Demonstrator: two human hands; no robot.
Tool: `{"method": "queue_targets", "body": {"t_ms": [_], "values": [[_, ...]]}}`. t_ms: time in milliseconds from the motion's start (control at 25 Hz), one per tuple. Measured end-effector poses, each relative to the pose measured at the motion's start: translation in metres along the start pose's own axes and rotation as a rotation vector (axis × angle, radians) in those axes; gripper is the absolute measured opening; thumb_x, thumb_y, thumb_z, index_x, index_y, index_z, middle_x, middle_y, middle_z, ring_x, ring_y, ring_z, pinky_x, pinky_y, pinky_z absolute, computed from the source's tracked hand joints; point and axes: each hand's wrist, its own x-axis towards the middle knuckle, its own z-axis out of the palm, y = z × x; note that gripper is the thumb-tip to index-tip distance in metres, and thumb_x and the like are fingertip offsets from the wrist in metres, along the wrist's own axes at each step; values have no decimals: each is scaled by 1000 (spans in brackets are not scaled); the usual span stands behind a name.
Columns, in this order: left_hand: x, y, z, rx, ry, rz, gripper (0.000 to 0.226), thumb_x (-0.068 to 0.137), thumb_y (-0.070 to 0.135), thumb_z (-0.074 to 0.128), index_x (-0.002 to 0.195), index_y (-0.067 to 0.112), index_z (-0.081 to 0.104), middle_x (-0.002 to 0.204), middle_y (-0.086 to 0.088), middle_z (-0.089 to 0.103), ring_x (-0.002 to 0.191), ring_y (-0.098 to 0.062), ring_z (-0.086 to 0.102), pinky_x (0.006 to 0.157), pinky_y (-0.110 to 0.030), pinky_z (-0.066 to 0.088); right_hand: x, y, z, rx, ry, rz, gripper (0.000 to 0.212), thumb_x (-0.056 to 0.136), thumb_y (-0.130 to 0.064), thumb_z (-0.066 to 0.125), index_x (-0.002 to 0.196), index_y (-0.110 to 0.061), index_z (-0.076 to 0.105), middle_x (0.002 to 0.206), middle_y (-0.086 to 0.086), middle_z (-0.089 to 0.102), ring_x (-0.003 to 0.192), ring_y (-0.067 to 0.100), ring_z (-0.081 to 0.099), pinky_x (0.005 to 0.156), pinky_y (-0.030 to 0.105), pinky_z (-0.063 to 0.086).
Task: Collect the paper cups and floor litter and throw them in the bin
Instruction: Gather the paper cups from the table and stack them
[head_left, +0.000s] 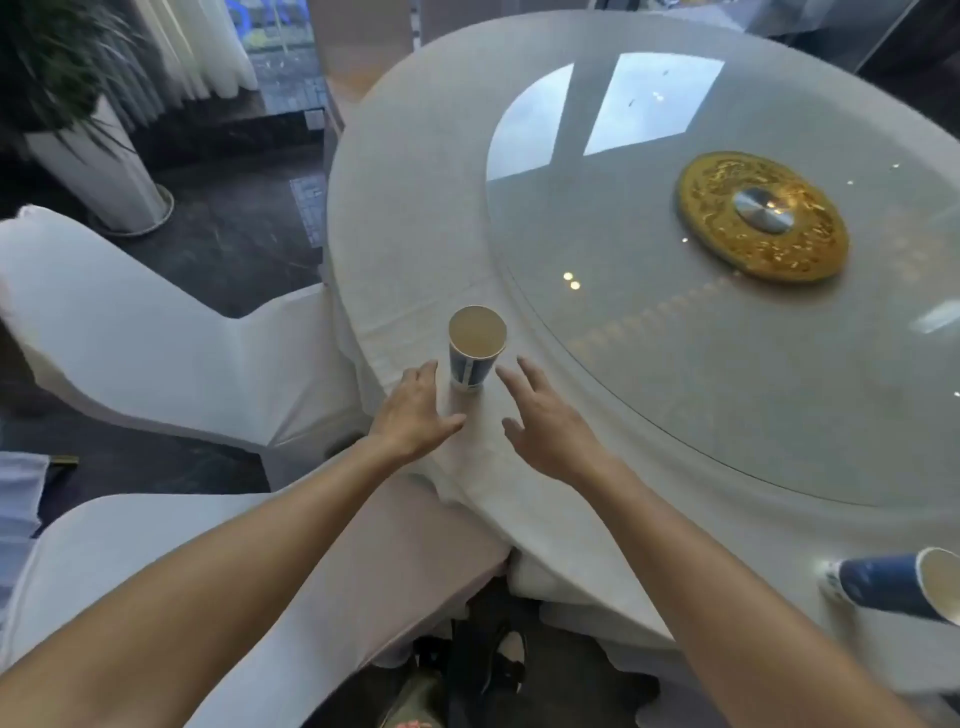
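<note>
- We find an upright cup (476, 347) on the bench (415, 208), between the two hands and just beyond their fingertips.
- Left hand (413, 413): fingers spread, empty, index tip close to the cup's left side; we cannot tell whether it touches.
- Right hand (545, 423): fingers spread, empty, apart from the cup.
- A second cup (893, 584) lies tipped on the bench, well right of the right forearm.

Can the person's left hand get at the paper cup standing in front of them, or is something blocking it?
Probably yes. The left hand is open right beside the upright paper cup near the table edge, with only bare cloth between them. The right hand is open on the cup's other side, not blocking.
</note>
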Motion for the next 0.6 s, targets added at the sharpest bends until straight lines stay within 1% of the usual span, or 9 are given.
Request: {"method": "queue_targets", "body": {"t_ms": [80, 120, 160, 200, 240, 280, 360, 480, 600], "values": [[13, -12, -2, -92, 16, -27, 93, 89, 39, 76, 161, 11, 23, 163, -12, 36, 148, -29, 39, 115, -43, 39, 33, -13, 4, -47, 25, -56, 73, 100, -11, 54, 162, -28, 19, 174, -1, 2, 139, 35, 47, 100, 50, 51], [19, -18, 0, -114, 11, -44, 95, 88, 37, 77, 162, 11, 23, 164, -11, 35, 150, -28, 37, 117, -42, 38, 48, -16, 6, -83, 15, -59, 73, 100, -8, 54, 162, -26, 20, 174, 0, 4, 140, 35, 46, 100, 50, 50], [22, -22, 0, -129, -2, -55, 96, 87, 36, 78, 162, 11, 23, 165, -11, 35, 151, -27, 36, 118, -42, 37, 61, -19, 8, -95, -6, -41, 70, 99, -7, 54, 160, -24, 24, 173, 1, 9, 140, 35, 45, 102, 50, 49], [26, -28, 4, -137, -11, -68, 98, 86, 35, 79, 162, 10, 23, 165, -11, 35, 151, -26, 35, 119, -41, 36, 72, -17, 13, -121, -19, -19, 63, 98, -6, 54, 155, -21, 32, 169, 4, 20, 138, 35, 44, 101, 49, 49], [28, -31, 8, -137, -19, -76, 99, 85, 35, 80, 162, 10, 23, 165, -11, 35, 151, -26, 35, 120, -41, 36, 79, -14, 19, -148, -23, -2, 51, 97, -6, 53, 145, -17, 42, 159, 7, 35, 133, 36, 46, 96, 47, 49], [30, -35, 12, -144, -27, -79, 100, 84, 35, 80, 162, 10, 23, 165, -11, 35, 151, -26, 35, 119, -40, 36, 82, -11, 23, -168, -11, 9, 35, 97, -6, 52, 132, -12, 51, 143, 10, 47, 126, 36, 49, 90, 45, 49], [30, -36, 15, -153, -44, -65, 103, 82, 35, 81, 163, 12, 21, 165, -10, 34, 151, -26, 35, 119, -39, 36, 78, -2, 31, -161, 29, 14, 14, 98, -6, 50, 109, -6, 58, 118, 13, 56, 112, 36, 52, 81, 44, 47], [29, -26, 23, -196, -85, -50, 110, 77, 39, 85, 163, 16, 20, 163, -9, 36, 149, -26, 38, 118, -42, 38, 58, 9, 34, -9, 105, -2, 8, 97, -11, 54, 94, -5, 59, 104, 12, 60, 97, 35, 56, 73, 43, 48], [29, -1, 30, -236, -110, 18, 104, 67, 42, 90, 154, 23, 35, 145, -5, 52, 133, -27, 52, 106, -46, 48, 27, 21, 25, 212, 106, 27, 8, 93, -11, 56, 89, -6, 60, 96, 9, 64, 88, 31, 59, 74, 46, 50]]}}
